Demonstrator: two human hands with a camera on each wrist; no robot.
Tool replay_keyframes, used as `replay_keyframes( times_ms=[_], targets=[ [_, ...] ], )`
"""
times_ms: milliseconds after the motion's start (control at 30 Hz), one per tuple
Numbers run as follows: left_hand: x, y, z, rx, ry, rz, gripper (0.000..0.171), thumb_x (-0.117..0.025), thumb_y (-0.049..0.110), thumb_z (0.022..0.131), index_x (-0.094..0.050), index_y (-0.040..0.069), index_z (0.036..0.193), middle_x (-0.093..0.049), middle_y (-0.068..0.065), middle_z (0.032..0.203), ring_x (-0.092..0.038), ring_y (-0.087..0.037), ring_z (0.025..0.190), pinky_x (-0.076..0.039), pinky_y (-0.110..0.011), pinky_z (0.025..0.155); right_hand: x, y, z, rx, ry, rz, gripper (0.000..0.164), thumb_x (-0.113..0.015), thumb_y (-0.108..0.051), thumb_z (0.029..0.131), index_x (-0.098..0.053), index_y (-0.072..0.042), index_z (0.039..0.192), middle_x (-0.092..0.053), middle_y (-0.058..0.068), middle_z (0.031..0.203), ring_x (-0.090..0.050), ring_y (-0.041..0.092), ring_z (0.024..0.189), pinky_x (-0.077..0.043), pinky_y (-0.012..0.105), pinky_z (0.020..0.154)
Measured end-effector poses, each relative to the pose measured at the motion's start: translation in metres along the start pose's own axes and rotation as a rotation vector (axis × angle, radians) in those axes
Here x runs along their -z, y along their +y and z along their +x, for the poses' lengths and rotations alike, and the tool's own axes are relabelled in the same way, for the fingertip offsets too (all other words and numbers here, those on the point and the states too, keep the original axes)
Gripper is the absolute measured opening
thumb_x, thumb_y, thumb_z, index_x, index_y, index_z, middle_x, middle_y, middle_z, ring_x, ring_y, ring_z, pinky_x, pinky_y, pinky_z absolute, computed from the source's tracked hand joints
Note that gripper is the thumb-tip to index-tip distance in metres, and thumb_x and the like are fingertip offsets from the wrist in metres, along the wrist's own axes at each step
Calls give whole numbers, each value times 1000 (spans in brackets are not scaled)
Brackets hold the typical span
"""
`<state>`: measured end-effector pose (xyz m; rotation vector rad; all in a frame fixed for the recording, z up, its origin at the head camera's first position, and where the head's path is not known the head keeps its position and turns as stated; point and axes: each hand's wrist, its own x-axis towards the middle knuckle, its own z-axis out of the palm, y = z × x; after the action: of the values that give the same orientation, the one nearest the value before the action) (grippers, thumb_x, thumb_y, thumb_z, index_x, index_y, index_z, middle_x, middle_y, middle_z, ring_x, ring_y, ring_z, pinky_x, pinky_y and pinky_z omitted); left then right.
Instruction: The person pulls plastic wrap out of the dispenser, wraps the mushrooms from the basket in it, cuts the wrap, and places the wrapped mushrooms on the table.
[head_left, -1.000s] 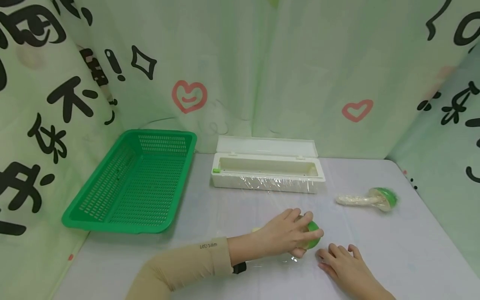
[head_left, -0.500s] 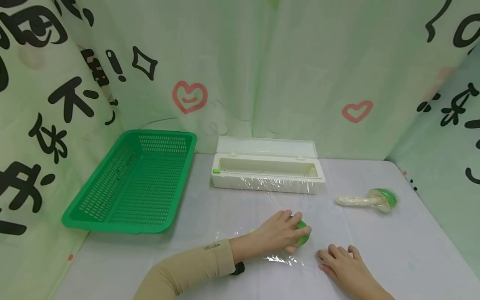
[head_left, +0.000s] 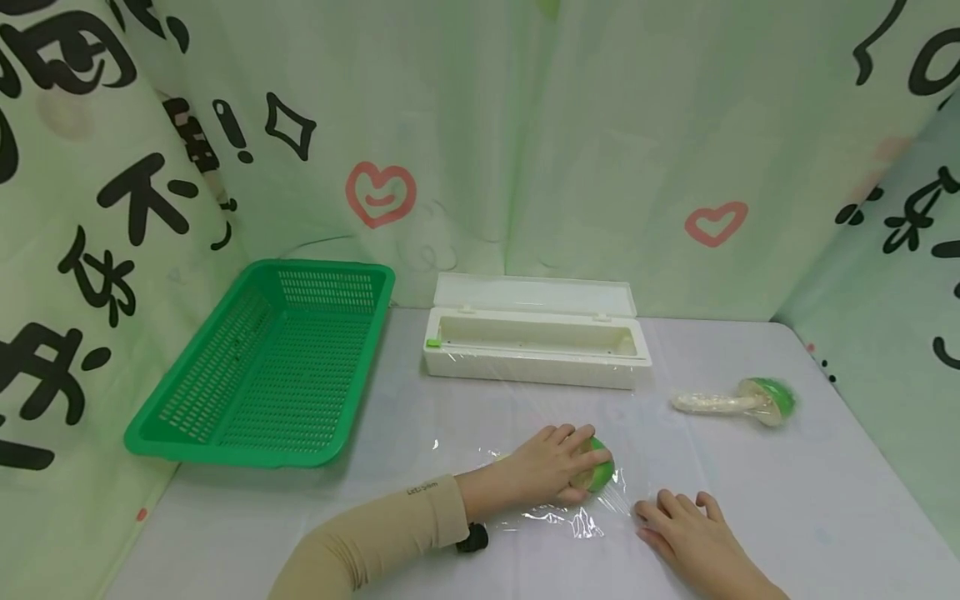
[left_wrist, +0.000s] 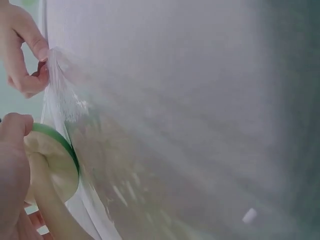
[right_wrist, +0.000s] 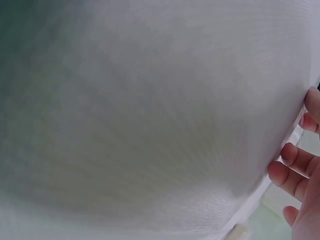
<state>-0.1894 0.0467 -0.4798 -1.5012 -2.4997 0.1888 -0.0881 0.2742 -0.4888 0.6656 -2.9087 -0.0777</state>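
White tabletop [head_left: 817, 475]; left hand [head_left: 546, 468] grips mushroom [head_left: 603, 473] (clear film [head_left: 573, 521] apparently beneath).

With the mushroom [head_left: 602, 477] at the clock's centre, I see a bright green cap, cream below and down the stem, and clear film [head_left: 581, 527] around it glinting in white streaks. Toward two o'clock, a wrapped mushroom [head_left: 731, 403] shows green over shiny cream. The box [head_left: 525, 367] at twelve is white with a lime tab [head_left: 433, 342]; the basket [head_left: 288, 392] at ten is solid green. A tan sleeve [head_left: 382, 525] at eight carries dark lettering. The surface [head_left: 795, 500] is pale lilac-white, the curtain [head_left: 480, 125] pale green with black characters and red hearts [head_left: 716, 223].
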Motion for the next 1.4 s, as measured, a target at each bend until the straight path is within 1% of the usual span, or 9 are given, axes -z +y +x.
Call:
replay_keyframes(
  times_ms=[333,633,867,1033,1100,1167,1267,1300,1400],
  targets=[
    [5,-2,-4,14,-45,-88,66,-44,57,87,-23,31,143,-28,-7,142,-43,-17,115,-39,-25,90,-1,3,1,5,7,-3,24,-70,-34,77,-53,-29,92,-36,-15,79,-43,6,71,-37,44,74],
    [20,-12,-20,77,-67,-56,73,-49,57,85,-17,31,145,-28,-5,144,-39,-17,122,-38,-29,94,5,0,3,-60,-113,15,20,-68,-34,80,-53,-28,92,-38,-13,80,-45,8,74,-36,48,78],
    [27,-14,-62,97,-36,73,59,-51,57,84,-37,32,134,-39,2,135,-41,-16,117,-34,-31,95,5,-2,3,-38,-42,25,23,-72,-32,76,-53,-27,89,-37,-15,78,-44,7,72,-35,45,77],
    [17,-6,-103,64,-102,170,53,-41,65,84,-43,36,128,-44,6,127,-43,-14,113,-35,-33,95,3,-1,3,26,50,16,27,-74,-30,73,-51,-26,88,-36,-15,76,-43,6,71,-33,41,74],
    [15,-5,-118,60,-146,144,54,-38,65,85,-43,35,129,-45,5,127,-43,-15,115,-34,-34,96,1,0,3,69,98,15,20,-65,-38,81,-51,-26,88,-36,-15,78,-43,6,71,-33,40,73],
    [13,-6,-129,71,-177,107,53,-37,63,86,-44,33,129,-46,5,127,-43,-16,116,-34,-36,98,-2,2,4,122,154,26,20,-48,-45,91,-52,-25,89,-38,-13,79,-44,6,70,-33,40,72],
    [11,-9,-142,109,-190,79,49,-38,59,88,-46,29,126,-48,3,124,-44,-17,115,-34,-37,99,-6,4,4,201,237,60,43,-19,-49,96,-54,-24,86,-39,-12,79,-43,5,68,-32,38,70],
    [10,-10,-145,122,-185,81,47,-39,58,89,-46,28,124,-48,3,122,-45,-16,113,-34,-37,98,-6,4,5,225,258,72,46,-16,-48,96,-55,-24,86,-40,-11,79,-42,5,67,-31,38,70],
    [7,-15,-152,147,-158,112,37,-41,52,90,-49,26,115,-48,4,115,-46,-15,106,-36,-35,95,-8,6,5,264,278,90,36,-32,-48,95,-56,-23,84,-40,-12,80,-41,3,67,-29,36,70]
  ],
)
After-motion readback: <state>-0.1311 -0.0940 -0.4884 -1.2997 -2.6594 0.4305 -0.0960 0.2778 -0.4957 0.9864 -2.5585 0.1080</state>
